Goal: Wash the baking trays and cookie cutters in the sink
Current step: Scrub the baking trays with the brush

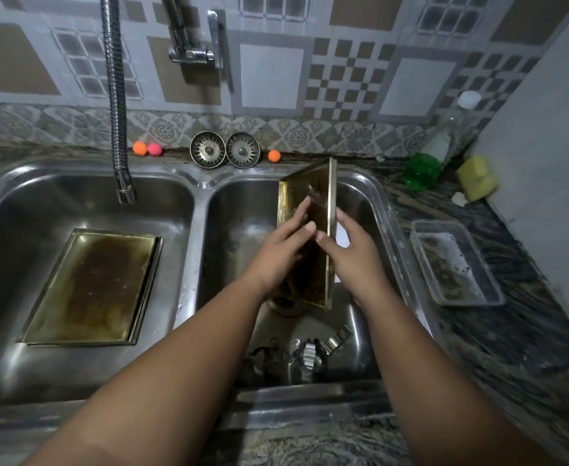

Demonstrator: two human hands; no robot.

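A brass-coloured baking tray stands on edge in the right basin of the steel double sink. My right hand grips its right rim and back. My left hand lies flat on its dark stained inner face, fingers spread upward. Two more stained trays lie stacked flat in the left basin. Several metal cookie cutters rest on the right basin's floor near the front, below my arms.
A flexible tap hose hangs over the left basin. Two sink strainers and small coloured balls sit on the back ledge. On the right counter are a clear plastic container, a green scrubber, a bottle and a yellow sponge.
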